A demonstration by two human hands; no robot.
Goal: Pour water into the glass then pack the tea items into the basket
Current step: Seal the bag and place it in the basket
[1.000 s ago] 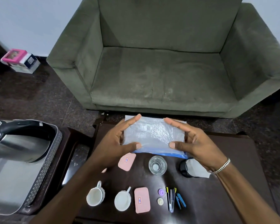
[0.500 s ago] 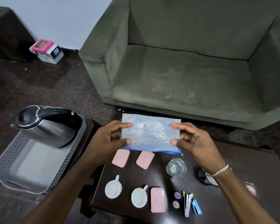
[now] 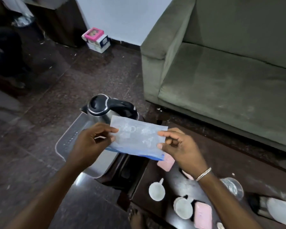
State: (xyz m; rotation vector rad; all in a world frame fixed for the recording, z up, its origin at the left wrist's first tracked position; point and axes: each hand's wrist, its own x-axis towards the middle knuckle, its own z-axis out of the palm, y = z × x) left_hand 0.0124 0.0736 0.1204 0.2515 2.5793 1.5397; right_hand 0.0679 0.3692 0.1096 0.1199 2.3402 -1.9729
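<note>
My left hand [image 3: 91, 142] and right hand [image 3: 180, 147] pinch a clear blue-edged plastic zip bag [image 3: 137, 138] over the grey plastic basket [image 3: 68, 138] beside the steel kettle [image 3: 104, 108]. Packing step; next, I'd lower it in flat.

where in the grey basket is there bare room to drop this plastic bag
The grey perforated basket is bare on its near floor, between its near-left rim and the steel kettle with the black lid standing at its far end. Both hands, left hand and right hand, hold the clear blue-edged plastic bag above it. The dark table is crowded with white cups.
</note>
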